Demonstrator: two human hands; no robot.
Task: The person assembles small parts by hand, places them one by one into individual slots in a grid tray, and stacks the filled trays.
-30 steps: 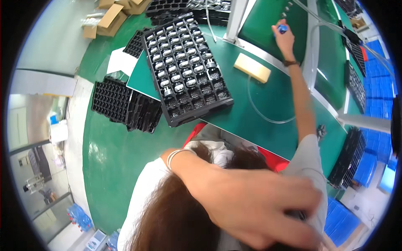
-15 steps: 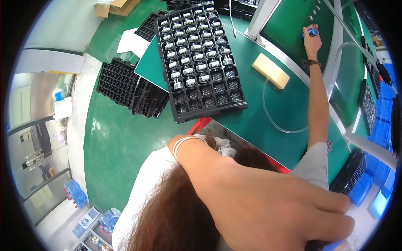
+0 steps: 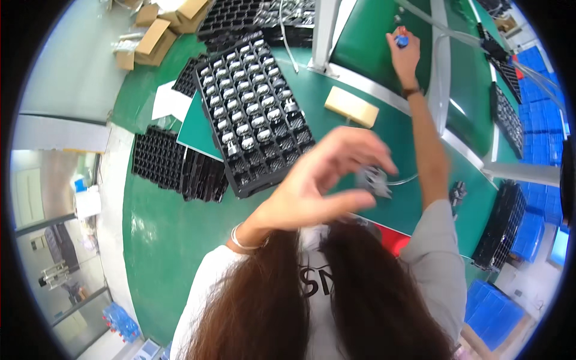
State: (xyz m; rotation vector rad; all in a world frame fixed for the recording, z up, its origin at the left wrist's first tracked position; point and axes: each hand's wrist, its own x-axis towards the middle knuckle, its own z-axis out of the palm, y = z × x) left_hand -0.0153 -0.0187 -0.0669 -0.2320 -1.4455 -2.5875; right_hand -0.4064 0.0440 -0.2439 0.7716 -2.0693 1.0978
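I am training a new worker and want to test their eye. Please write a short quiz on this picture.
1. True or false: the black tray holds shiny metal parts.
2. What does the right hand pinch? A) a small blue thing B) a screwdriver C) a cup
3. Fill in: the beige block lies on the ____ table.
Key: 1 true; 2 A; 3 green.

Bright, even overhead lighting with soft shadows. Left hand [image 3: 327, 180] motion-blurred. Glare streaks on the green table [image 3: 384, 129]. Strong fisheye bending and a black rim at the edges.
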